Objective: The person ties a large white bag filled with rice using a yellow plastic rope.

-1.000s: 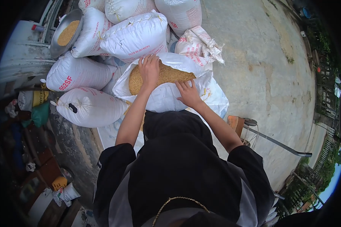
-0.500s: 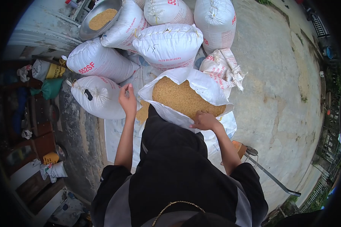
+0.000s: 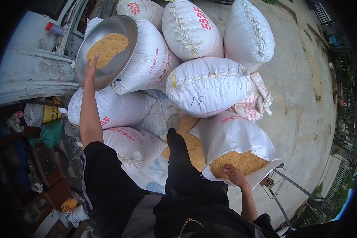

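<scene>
My left hand (image 3: 91,67) reaches to the near left side of a round metal bowl (image 3: 127,59), its fingers apart over the golden grain (image 3: 111,44) inside. The bowl rests tilted on white sacks. At the lower right, an open white sack (image 3: 230,133) holds more golden grain (image 3: 248,162). My right hand (image 3: 235,175) is at that sack's near edge, over the grain, with its fingers partly curled; whether anything is between them cannot be made out.
Tied white sacks (image 3: 208,85) stand around the bowl and beyond the open sack. Grain (image 3: 194,148) lies on the sheet by my leg. A metal-handled cart (image 3: 301,183) is at the right. A green bag (image 3: 51,134) sits at the left.
My left hand has moved up and left to the bowl. The view has shifted, with the bowl nearer and the open sack lower right. My right hand remains at the open sack.
</scene>
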`<state>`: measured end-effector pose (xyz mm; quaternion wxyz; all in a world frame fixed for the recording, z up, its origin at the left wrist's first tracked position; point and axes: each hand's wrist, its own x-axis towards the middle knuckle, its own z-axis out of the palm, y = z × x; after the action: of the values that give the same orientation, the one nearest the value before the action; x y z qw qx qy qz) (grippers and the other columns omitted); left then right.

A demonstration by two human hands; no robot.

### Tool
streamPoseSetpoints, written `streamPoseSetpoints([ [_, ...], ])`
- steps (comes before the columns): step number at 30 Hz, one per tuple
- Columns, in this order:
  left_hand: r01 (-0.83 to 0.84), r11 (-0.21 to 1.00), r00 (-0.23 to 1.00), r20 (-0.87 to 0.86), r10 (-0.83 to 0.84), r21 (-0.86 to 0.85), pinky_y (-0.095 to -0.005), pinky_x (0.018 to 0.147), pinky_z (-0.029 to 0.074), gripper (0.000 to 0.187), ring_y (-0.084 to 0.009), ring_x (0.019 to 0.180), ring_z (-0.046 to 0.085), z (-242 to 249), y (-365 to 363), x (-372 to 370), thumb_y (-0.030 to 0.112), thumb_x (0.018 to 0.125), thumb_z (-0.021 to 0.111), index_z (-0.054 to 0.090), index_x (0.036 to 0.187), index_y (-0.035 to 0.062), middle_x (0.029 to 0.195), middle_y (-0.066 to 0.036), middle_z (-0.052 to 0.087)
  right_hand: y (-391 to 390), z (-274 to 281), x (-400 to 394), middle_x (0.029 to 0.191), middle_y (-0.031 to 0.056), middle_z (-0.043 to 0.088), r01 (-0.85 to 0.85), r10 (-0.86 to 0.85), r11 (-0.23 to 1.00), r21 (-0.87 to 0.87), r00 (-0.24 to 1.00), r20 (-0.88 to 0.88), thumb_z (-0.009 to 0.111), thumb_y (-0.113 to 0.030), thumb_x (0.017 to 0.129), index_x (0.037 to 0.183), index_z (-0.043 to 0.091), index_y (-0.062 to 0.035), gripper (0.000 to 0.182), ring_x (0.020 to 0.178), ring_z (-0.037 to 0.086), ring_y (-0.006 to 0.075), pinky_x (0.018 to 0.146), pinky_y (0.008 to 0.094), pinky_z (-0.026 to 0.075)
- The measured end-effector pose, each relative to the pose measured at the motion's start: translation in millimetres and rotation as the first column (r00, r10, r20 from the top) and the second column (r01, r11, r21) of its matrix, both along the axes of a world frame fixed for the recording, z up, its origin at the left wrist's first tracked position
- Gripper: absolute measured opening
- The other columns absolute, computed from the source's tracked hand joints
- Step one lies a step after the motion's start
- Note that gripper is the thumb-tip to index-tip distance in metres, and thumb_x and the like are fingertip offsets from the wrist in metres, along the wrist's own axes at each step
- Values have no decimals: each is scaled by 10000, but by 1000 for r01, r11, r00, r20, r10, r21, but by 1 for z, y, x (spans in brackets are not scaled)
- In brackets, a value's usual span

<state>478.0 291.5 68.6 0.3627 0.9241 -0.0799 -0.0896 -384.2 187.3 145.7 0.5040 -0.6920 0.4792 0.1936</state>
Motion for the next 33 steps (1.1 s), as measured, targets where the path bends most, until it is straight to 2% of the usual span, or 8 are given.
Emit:
streamPoseSetpoints([
  [5,-17,964,998,-46,30,265,-460,1164,218,1244,-381,1438,228,-66,-62,72,828,616,641,213,1538,112,1524,-268,272,19,29,38,929,185,700,133,-159,975,-179,977,-142,653,-251,910,1105,607,2,323,863,694,326,767,403,541],
  [8,209,971,956,-233,-178,115,-492,1165,205,1153,-402,1444,197,-60,-114,66,793,641,649,247,1535,185,1546,-268,212,30,41,47,930,181,700,192,-246,947,-258,949,-197,658,-251,903,1091,606,-4,315,857,694,330,746,415,541],
  [11,366,804,928,-125,-350,469,-491,1157,225,1070,-420,1433,215,-46,-156,28,735,656,672,298,1519,226,1546,-264,204,35,46,59,955,197,696,237,-313,923,-302,920,-234,650,-266,911,1144,585,-5,356,886,688,331,759,410,533],
  [19,316,815,892,141,-430,486,-460,998,442,697,-441,1210,507,-63,-162,-15,438,779,695,531,1337,54,1320,-288,506,53,52,66,1080,146,666,233,-377,819,-525,907,-185,651,-302,890,1198,567,-38,415,911,662,299,918,432,449],
  [22,357,831,892,108,-439,428,-450,969,453,707,-413,1133,580,-89,-146,28,426,785,693,527,1328,6,1318,-240,555,55,59,56,1100,133,652,183,-408,691,-699,897,-168,640,-286,896,1199,576,-68,379,1023,619,277,1014,473,363],
  [24,145,986,984,-92,-151,-77,-439,893,499,655,-356,1076,619,-82,-138,35,397,837,652,516,1321,-22,1264,-191,598,53,65,47,1217,125,595,92,-442,575,-813,871,-214,653,-273,882,1203,581,-85,379,1172,527,276,1071,523,277],
  [26,57,893,810,-502,-303,-446,-393,774,535,510,-276,964,637,-46,-127,31,335,886,612,540,1257,-7,1143,-136,628,47,69,32,1357,129,495,37,-537,407,-912,818,-206,680,-273,854,1237,564,-97,437,1301,413,299,1099,559,214],
  [33,133,806,650,-564,-510,-576,-245,494,457,259,-166,745,602,75,-130,-165,241,915,566,551,1080,42,917,-80,596,18,45,-60,1449,200,386,145,-778,85,-986,628,25,733,-304,793,1431,344,-112,772,1348,373,346,1087,494,301],
])
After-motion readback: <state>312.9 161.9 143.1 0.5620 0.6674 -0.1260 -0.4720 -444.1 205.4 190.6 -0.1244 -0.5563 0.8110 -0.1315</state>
